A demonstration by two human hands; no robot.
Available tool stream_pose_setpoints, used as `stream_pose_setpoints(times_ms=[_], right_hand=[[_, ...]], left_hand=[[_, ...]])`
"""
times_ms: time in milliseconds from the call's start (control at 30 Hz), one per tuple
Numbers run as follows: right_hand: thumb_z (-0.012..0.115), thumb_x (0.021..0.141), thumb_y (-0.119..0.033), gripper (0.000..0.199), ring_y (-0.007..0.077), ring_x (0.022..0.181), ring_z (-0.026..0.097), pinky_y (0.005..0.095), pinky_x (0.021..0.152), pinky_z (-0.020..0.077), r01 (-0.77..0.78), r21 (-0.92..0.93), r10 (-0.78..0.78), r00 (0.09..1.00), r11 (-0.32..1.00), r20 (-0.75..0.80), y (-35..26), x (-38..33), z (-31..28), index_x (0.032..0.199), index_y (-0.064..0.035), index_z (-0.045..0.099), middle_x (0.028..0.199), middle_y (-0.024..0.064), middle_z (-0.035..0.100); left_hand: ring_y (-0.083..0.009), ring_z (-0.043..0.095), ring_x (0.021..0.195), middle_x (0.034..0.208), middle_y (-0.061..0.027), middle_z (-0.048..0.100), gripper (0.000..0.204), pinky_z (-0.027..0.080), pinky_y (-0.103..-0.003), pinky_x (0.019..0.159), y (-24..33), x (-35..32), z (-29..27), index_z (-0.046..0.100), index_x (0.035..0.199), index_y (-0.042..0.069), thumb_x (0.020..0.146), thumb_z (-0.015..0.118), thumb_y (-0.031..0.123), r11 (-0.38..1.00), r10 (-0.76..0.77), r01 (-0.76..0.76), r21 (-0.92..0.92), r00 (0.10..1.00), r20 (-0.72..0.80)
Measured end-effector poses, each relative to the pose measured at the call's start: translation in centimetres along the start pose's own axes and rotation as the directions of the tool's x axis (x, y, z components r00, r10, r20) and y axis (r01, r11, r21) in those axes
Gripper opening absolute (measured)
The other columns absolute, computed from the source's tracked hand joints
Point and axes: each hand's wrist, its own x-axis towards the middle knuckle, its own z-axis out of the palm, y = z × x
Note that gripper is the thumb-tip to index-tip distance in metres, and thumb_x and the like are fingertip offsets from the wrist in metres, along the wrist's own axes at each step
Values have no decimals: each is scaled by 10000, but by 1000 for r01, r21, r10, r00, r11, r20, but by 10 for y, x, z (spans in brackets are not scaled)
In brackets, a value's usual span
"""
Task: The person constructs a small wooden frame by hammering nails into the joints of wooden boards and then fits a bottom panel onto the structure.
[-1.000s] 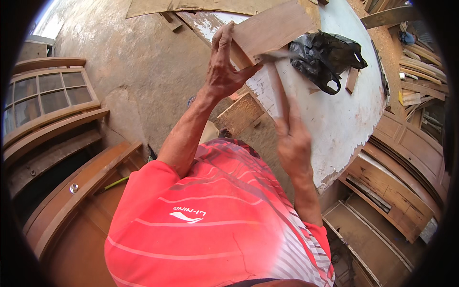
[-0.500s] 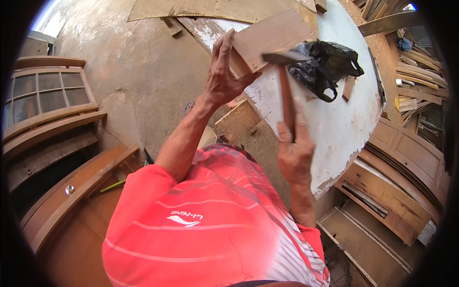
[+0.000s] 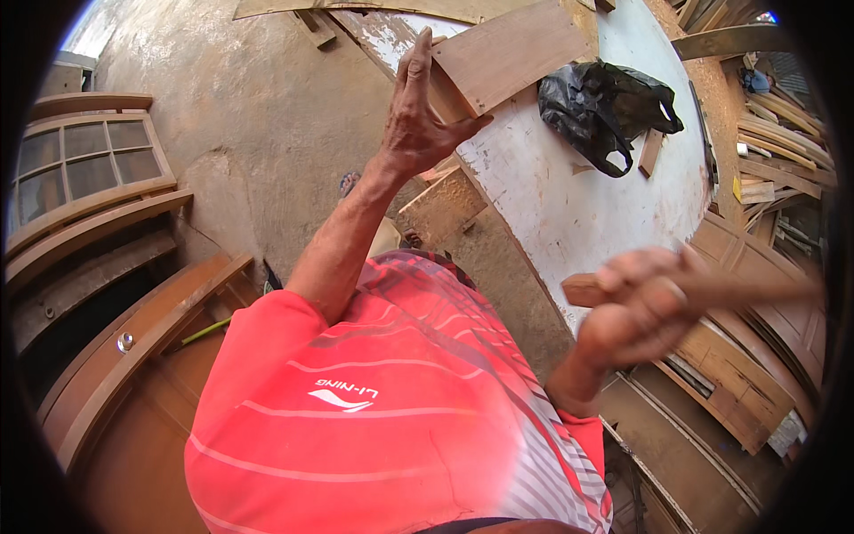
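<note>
My left hand grips the near left end of a brown wooden box-like piece, thumb and fingers spanning its end. A broad flat board forms the top of the piece, and a side board shows beneath my palm. My right hand is closed around the wooden handle of a hammer, raised back to the right, away from the piece. The hand and handle are blurred by motion, and the hammer's head cannot be made out. Right of the wooden piece, a black plastic bag lies crumpled on the white work surface.
A small wood strip lies by the bag. A paned window frame and wooden panels stand at left. Stacked doors and boards are at right, with timber offcuts farther back. A wood block lies on the floor.
My right hand has swung the hammer from beside the wooden piece back toward the right and nearer me. My left hand stays at the piece's end.
</note>
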Motion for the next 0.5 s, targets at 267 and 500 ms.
stream_pose_setpoints(times_ms=[267, 500], right_hand=[[658, 1022, -250, 314, 467, 679, 646, 501, 600, 522, 68, -466, 266, 744, 882, 613, 54, -21, 2, 1141, 21, 550, 782, 226, 660], [623, 1048, -273, 323, 193, 615, 514, 328, 546, 446, -74, 123, 39, 963, 990, 265, 30, -6, -7, 1246, -42, 516, 807, 70, 538]], left_hand=[[-389, 445, 1418, 1500, -235, 433, 1296, 428, -465, 1179, -8, 0, 5, 164, 1645, 21, 685, 980, 325, 994, 97, -99, -48, 995, -39], [-384, 442, 1419, 1512, -227, 417, 1276, 425, -463, 1182, -2, 1, 3, 185, 1643, 30, 687, 979, 321, 998, 9, -10, -56, 1000, -4]])
